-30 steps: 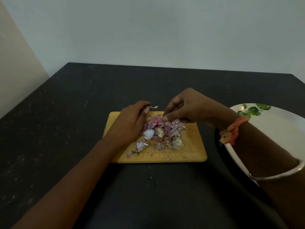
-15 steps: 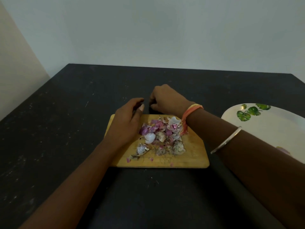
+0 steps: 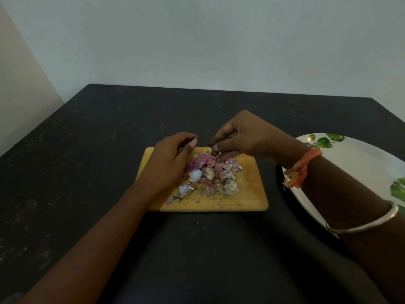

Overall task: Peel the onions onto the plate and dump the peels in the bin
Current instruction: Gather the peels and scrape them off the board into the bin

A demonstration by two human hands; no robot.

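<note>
Peels (image 3: pixel 210 174) lie heaped on the cutting board (image 3: pixel 241 200), papery, light and brittle; best scooped from the heap's edges, in my judgement. Above them the right hand (image 3: pixel 245 139) pinches one thin scrap (image 3: pixel 215 155); the left hand (image 3: pixel 171 163) lies at the heap's left, its fingers hidden, with the plate (image 3: pixel 355 154) off right.

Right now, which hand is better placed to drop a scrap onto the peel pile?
Right. The right hand pinches a thin scrap over the peel pile on the cutting board. The left hand rests at the pile's left side, seemingly empty.
</note>
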